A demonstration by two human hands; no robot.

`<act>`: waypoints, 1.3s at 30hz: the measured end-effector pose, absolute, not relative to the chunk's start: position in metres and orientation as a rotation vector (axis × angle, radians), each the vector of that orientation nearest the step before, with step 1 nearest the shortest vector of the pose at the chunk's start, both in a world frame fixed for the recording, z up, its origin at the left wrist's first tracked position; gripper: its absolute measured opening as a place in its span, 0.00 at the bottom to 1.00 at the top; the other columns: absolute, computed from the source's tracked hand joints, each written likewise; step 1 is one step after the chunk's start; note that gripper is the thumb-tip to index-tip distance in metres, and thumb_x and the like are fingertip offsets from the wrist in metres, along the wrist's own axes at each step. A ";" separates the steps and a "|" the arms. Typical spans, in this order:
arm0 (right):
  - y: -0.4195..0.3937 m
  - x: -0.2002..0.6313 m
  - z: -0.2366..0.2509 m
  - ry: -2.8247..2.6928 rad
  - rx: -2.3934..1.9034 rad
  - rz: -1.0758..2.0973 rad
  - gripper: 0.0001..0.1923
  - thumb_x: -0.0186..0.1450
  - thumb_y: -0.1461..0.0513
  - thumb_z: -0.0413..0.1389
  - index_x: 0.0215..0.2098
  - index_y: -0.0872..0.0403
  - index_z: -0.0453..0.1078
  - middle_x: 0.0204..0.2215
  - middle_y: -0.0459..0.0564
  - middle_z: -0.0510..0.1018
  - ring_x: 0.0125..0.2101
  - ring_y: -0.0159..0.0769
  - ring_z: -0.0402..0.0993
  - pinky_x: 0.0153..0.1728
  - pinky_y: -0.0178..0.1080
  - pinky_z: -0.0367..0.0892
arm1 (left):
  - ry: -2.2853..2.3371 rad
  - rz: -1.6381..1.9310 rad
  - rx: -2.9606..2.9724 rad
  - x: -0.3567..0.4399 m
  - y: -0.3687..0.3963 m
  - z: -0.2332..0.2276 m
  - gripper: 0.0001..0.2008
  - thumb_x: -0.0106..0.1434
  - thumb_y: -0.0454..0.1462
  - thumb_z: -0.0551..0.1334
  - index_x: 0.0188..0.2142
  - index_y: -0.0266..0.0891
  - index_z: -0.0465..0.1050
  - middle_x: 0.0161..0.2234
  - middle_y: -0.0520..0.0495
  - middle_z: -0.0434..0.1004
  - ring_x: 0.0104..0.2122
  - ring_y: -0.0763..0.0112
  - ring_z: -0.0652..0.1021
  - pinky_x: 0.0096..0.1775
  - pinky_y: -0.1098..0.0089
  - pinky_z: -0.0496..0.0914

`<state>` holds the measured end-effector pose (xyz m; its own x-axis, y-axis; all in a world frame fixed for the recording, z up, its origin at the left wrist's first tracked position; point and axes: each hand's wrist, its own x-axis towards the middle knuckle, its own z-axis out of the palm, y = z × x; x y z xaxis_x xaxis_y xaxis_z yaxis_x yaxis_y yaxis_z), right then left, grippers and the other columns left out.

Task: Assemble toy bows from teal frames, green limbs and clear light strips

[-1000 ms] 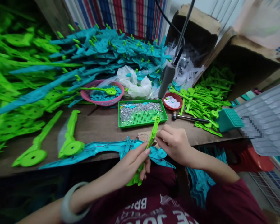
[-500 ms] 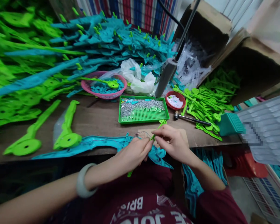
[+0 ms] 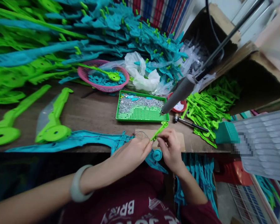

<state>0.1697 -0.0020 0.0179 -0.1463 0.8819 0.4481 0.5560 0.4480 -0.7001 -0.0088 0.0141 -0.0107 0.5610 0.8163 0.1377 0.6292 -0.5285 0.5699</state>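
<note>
Fingers of both hands pinch one slim, glossy green plastic lever (image 3: 158, 131) above the table edge: left hand (image 3: 132, 153) clamps its lower end, right hand (image 3: 169, 148) grips beside it. Beneath lies one long teal plastic blade (image 3: 84, 140) with thin wires. One perforated green tray (image 3: 142, 115) holds silvery screws.
</note>
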 end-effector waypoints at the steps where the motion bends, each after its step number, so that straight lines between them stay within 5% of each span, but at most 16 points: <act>1: -0.002 0.168 0.017 -1.825 -1.221 0.412 0.04 0.71 0.66 0.53 0.41 0.52 0.70 0.37 0.49 0.70 0.37 0.32 0.73 0.31 0.33 0.72 | 1.155 0.561 2.362 -0.008 0.012 -0.014 0.17 0.72 0.35 0.49 0.32 0.39 0.73 0.24 0.48 0.74 0.22 0.66 0.75 0.24 0.68 0.61; 10: -0.008 0.153 0.015 -1.729 -1.275 0.188 0.07 0.68 0.69 0.56 0.39 0.51 0.73 0.36 0.48 0.69 0.38 0.33 0.72 0.37 0.37 0.76 | 1.311 0.432 2.382 -0.002 0.004 -0.001 0.12 0.72 0.35 0.52 0.37 0.37 0.73 0.22 0.46 0.74 0.20 0.61 0.77 0.20 0.68 0.62; 15: -0.009 0.149 0.013 -1.184 -1.255 0.790 0.04 0.61 0.65 0.64 0.31 0.51 0.73 0.37 0.47 0.71 0.34 0.29 0.73 0.31 0.32 0.74 | 1.313 0.454 2.307 0.003 -0.003 0.001 0.15 0.74 0.37 0.49 0.35 0.39 0.72 0.21 0.46 0.77 0.21 0.58 0.80 0.20 0.67 0.60; 21: -0.002 0.162 0.008 -0.942 -1.119 1.370 0.12 0.58 0.59 0.66 0.39 0.52 0.74 0.28 0.43 0.78 0.22 0.27 0.72 0.25 0.32 0.72 | 1.158 0.530 2.251 0.007 0.001 -0.010 0.22 0.76 0.42 0.44 0.36 0.38 0.73 0.24 0.45 0.79 0.23 0.59 0.80 0.22 0.66 0.66; 23: -0.002 0.172 0.009 -1.052 -1.130 1.270 0.08 0.60 0.59 0.66 0.36 0.53 0.75 0.28 0.43 0.79 0.23 0.28 0.75 0.27 0.32 0.73 | 1.035 0.561 2.221 0.003 0.010 -0.009 0.23 0.76 0.42 0.43 0.38 0.38 0.74 0.27 0.44 0.80 0.26 0.61 0.81 0.27 0.65 0.71; 26: -0.007 0.188 0.020 -1.162 -1.177 0.924 0.04 0.63 0.60 0.64 0.36 0.52 0.75 0.28 0.43 0.80 0.25 0.30 0.78 0.30 0.34 0.76 | 0.910 0.696 2.086 -0.003 0.027 -0.004 0.20 0.75 0.47 0.49 0.51 0.39 0.73 0.47 0.40 0.82 0.46 0.57 0.82 0.45 0.61 0.76; 28: -0.010 0.195 0.033 -1.155 -1.159 0.656 0.04 0.65 0.61 0.62 0.38 0.51 0.73 0.30 0.44 0.80 0.28 0.33 0.79 0.30 0.36 0.77 | 0.836 0.832 1.896 0.000 0.037 -0.004 0.27 0.73 0.52 0.53 0.64 0.40 0.61 0.62 0.35 0.71 0.60 0.54 0.74 0.55 0.57 0.73; 30: -0.008 0.197 0.048 -1.114 -1.093 0.417 0.04 0.67 0.60 0.60 0.41 0.49 0.71 0.35 0.46 0.80 0.34 0.36 0.81 0.32 0.38 0.79 | 0.668 0.939 1.683 0.010 0.041 -0.007 0.36 0.72 0.57 0.49 0.71 0.41 0.48 0.66 0.30 0.64 0.64 0.52 0.70 0.56 0.55 0.72; 32: 0.000 0.199 0.061 -1.084 -1.039 0.220 0.06 0.69 0.58 0.56 0.44 0.47 0.67 0.40 0.48 0.77 0.43 0.40 0.81 0.36 0.41 0.80 | 0.468 0.900 1.566 0.026 0.036 -0.010 0.38 0.72 0.59 0.45 0.72 0.42 0.43 0.63 0.29 0.68 0.62 0.54 0.72 0.53 0.55 0.74; 34: 0.012 0.206 0.070 -1.038 -1.025 0.038 0.09 0.70 0.55 0.54 0.47 0.47 0.63 0.45 0.50 0.74 0.51 0.44 0.79 0.42 0.47 0.81 | 0.382 0.727 1.566 0.038 0.024 -0.010 0.36 0.71 0.59 0.48 0.70 0.42 0.50 0.53 0.33 0.78 0.53 0.57 0.79 0.47 0.60 0.76; 36: 0.020 0.220 0.072 -0.966 -1.039 -0.084 0.12 0.70 0.54 0.51 0.50 0.46 0.59 0.49 0.52 0.72 0.56 0.47 0.75 0.46 0.51 0.80 | 0.505 0.675 1.635 0.041 0.010 -0.009 0.27 0.73 0.53 0.53 0.63 0.41 0.63 0.41 0.41 0.82 0.41 0.64 0.82 0.39 0.67 0.76; 39: 0.012 0.248 0.058 -0.875 -1.119 0.019 0.11 0.70 0.55 0.50 0.48 0.46 0.58 0.46 0.52 0.74 0.53 0.45 0.78 0.40 0.46 0.81 | 0.903 1.077 1.877 0.028 -0.006 -0.015 0.12 0.74 0.41 0.54 0.50 0.40 0.72 0.36 0.47 0.81 0.33 0.70 0.80 0.35 0.71 0.73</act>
<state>0.2483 0.0121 0.0580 0.6773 0.4258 0.6000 0.3995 0.4720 -0.7859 0.0277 -0.0063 -0.0146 0.3896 0.8520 0.3497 0.1952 -0.4475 0.8727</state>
